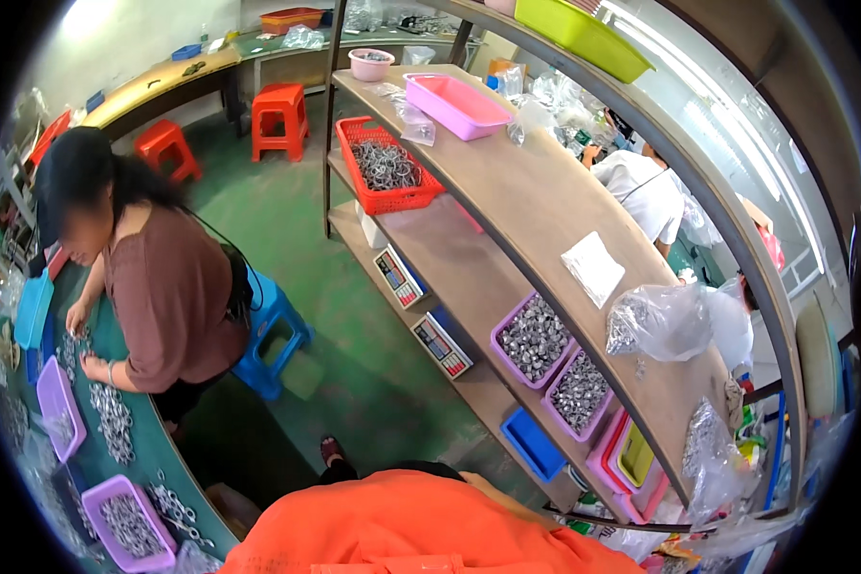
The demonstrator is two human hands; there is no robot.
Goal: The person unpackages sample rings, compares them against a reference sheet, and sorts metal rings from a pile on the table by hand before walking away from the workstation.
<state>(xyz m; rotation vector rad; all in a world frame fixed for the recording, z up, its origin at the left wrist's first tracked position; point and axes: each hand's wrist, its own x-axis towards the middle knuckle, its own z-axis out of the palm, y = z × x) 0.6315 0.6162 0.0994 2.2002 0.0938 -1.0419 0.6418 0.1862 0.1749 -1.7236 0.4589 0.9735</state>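
My orange shirt [411, 521] fills the lower edge. A strip of bare skin, apparently my right arm [502, 493], shows at the shirt's right side, but the hand does not show. My left hand is out of view too. Nearest on the right is a shelf rack [488, 249]. It holds two purple baskets of small metal parts, a left one [534, 340] and a right one [578, 392]. An empty blue tray [533, 444] lies below them. On the left, a green worktable [153, 430] bears a purple basket of metal parts [132, 524] and loose metal pieces [113, 421].
A co-worker in a brown top [177, 287] handles metal pieces at the worktable, beside a blue stool [275, 335]. Red stools [279, 122] stand farther back. The rack also holds a red basket of metal rings [381, 199], two scales [440, 344] and a clear bag [665, 320].
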